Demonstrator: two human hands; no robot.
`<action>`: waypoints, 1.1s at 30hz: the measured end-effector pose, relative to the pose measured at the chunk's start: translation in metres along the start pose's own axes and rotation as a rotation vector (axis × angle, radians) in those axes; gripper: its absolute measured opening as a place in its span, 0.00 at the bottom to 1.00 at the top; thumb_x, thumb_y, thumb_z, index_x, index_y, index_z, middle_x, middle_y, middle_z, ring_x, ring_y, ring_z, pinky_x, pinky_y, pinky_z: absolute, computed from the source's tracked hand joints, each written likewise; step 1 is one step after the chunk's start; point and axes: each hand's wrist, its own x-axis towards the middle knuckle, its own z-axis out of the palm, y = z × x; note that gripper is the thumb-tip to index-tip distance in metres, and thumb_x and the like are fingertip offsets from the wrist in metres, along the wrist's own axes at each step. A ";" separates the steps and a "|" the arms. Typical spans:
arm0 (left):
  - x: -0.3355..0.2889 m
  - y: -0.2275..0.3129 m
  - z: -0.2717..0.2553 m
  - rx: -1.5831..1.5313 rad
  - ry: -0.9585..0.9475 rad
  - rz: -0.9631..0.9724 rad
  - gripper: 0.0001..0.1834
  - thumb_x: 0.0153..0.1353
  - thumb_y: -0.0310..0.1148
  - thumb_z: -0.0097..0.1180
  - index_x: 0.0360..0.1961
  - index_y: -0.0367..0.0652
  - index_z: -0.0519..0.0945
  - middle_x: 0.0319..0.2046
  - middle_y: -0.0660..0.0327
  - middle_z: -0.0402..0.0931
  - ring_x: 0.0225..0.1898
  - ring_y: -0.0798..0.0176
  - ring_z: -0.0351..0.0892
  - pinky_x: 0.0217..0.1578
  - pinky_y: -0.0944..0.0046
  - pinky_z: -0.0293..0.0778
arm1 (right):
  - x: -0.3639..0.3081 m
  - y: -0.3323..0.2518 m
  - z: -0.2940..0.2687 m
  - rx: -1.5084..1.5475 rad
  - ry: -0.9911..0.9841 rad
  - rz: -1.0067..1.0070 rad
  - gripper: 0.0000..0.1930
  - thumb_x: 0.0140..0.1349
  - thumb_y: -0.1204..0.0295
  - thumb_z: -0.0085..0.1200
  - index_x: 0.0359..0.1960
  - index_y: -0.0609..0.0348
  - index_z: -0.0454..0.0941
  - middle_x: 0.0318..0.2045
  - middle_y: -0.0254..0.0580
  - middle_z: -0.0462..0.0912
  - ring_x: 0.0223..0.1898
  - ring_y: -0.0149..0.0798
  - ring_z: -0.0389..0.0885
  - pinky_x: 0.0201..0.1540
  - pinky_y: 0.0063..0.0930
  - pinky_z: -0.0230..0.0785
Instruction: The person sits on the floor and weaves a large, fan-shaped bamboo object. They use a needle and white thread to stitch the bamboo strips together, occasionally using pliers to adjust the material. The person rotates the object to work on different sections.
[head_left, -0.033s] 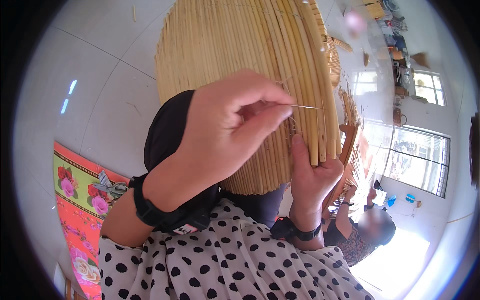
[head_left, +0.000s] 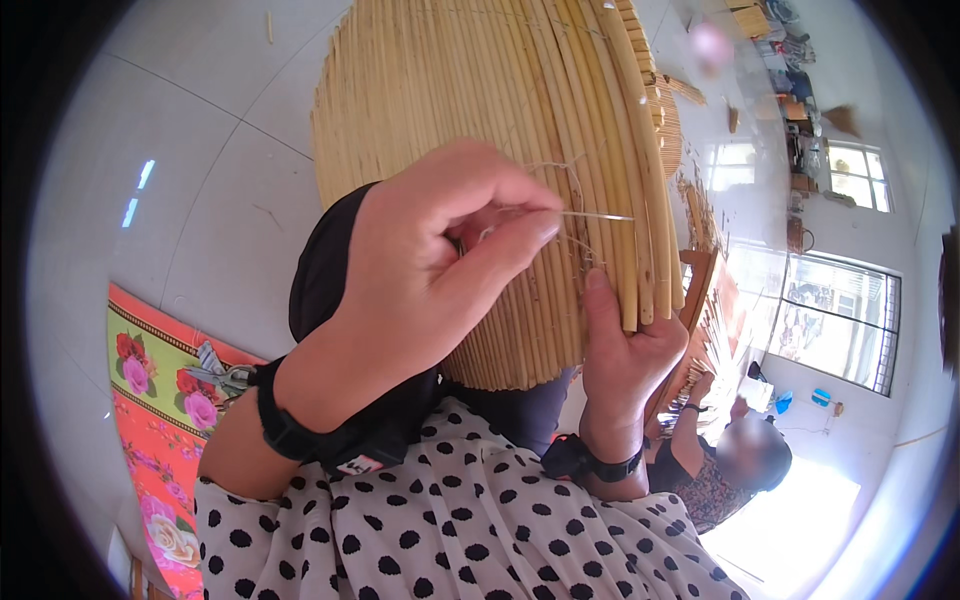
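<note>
Across my lap lies a mat of straight pale sticks (head_left: 430, 90), bound side by side with thin thread. My left hand (head_left: 440, 240) is closed in a pinch on a thin metal needle (head_left: 595, 215), which points right over the yellower sticks near the mat's right edge. Fine thread (head_left: 572, 180) loops over the sticks beside the fingertips. My right hand (head_left: 630, 350) grips the near right corner of the mat, thumb on top and fingers curled underneath, mostly hidden.
Scissors (head_left: 225, 378) rest on a red and green flowered cloth (head_left: 170, 470) at the left. To the right, another person (head_left: 715, 470) works beside a wooden frame (head_left: 690, 330) with loose sticks around it. A few stick scraps lie on the tiled floor (head_left: 200, 150).
My left hand has shifted slightly left with the needle, whose tip has drawn back from the outer sticks. More thread shows beside the fingertips. My right hand stays put.
</note>
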 end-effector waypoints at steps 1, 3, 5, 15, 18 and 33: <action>-0.004 0.001 -0.003 -0.009 -0.004 0.006 0.04 0.62 0.16 0.56 0.35 0.34 0.81 0.33 0.61 0.73 0.31 0.74 0.76 0.35 0.74 0.75 | 0.000 -0.001 0.001 0.006 0.005 -0.013 0.09 0.58 0.75 0.66 0.37 0.70 0.84 0.24 0.36 0.85 0.28 0.21 0.78 0.31 0.21 0.71; -0.010 0.000 -0.004 0.083 -0.044 0.072 0.04 0.61 0.16 0.58 0.35 0.34 0.82 0.32 0.62 0.73 0.30 0.74 0.75 0.32 0.74 0.72 | 0.001 -0.003 0.003 0.016 0.019 -0.038 0.09 0.58 0.75 0.66 0.36 0.71 0.84 0.23 0.36 0.84 0.28 0.21 0.78 0.31 0.21 0.71; -0.016 -0.005 0.001 0.106 -0.040 0.098 0.05 0.57 0.17 0.62 0.34 0.35 0.82 0.29 0.62 0.72 0.27 0.73 0.73 0.27 0.73 0.66 | 0.002 -0.003 0.003 0.013 0.021 -0.049 0.09 0.58 0.75 0.66 0.36 0.71 0.84 0.23 0.36 0.84 0.27 0.20 0.77 0.30 0.21 0.71; -0.023 -0.015 0.010 0.476 -0.179 0.083 0.05 0.54 0.19 0.63 0.31 0.39 0.80 0.25 0.55 0.78 0.25 0.54 0.80 0.23 0.62 0.72 | 0.002 -0.002 0.001 -0.078 0.013 -0.085 0.09 0.57 0.74 0.66 0.32 0.69 0.84 0.19 0.38 0.82 0.23 0.21 0.77 0.26 0.23 0.69; -0.023 -0.006 0.007 0.568 -0.289 0.020 0.05 0.57 0.22 0.63 0.31 0.40 0.78 0.23 0.54 0.78 0.24 0.49 0.80 0.24 0.58 0.73 | 0.002 0.000 0.005 -0.016 0.045 -0.120 0.08 0.57 0.74 0.66 0.30 0.69 0.83 0.17 0.40 0.81 0.21 0.23 0.77 0.24 0.25 0.68; -0.025 -0.005 0.007 0.506 -0.267 0.057 0.05 0.57 0.23 0.65 0.35 0.39 0.82 0.24 0.54 0.81 0.24 0.52 0.82 0.23 0.62 0.75 | -0.002 -0.001 -0.003 -0.033 -0.085 -0.032 0.09 0.63 0.77 0.62 0.42 0.71 0.83 0.34 0.39 0.87 0.36 0.25 0.81 0.40 0.21 0.73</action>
